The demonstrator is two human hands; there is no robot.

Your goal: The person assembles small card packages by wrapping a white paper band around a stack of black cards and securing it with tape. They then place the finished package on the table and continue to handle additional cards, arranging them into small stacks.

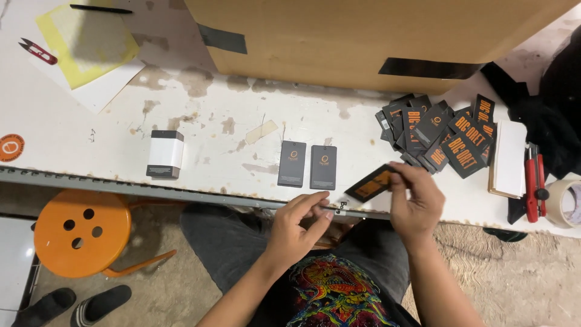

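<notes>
your right hand (414,203) pinches one dark card hang tag (370,183) by its right end, fingers closed on it, so the tag juts out to the left, tilted, just above the front edge of the worn white worktable (91,139). your left hand (296,227) sits below that edge with its fingertips drawn together near a small metal pin or fastener (342,206); whether they grip anything cannot be told from this view. the tag reads as thin printed card with an orange panel: judge it very light, fairly stiff along its length yet easy to crease, and smooth enough to slide between dry fingers. take it by the short edges or a corner, with a light pinch, and keep pressure off the printed face. two finished-looking tags (307,165) lie flat side by side on the table just ahead of your left hand, and a loose pile of tags (442,136) spreads to the right, near your right hand. further off: a small black-and-white box (165,154), a cardboard carton (363,36), a red utility knife (532,181), a tape roll (569,203), red thread snips (37,51), and an orange stool (82,233) under the table.
</notes>
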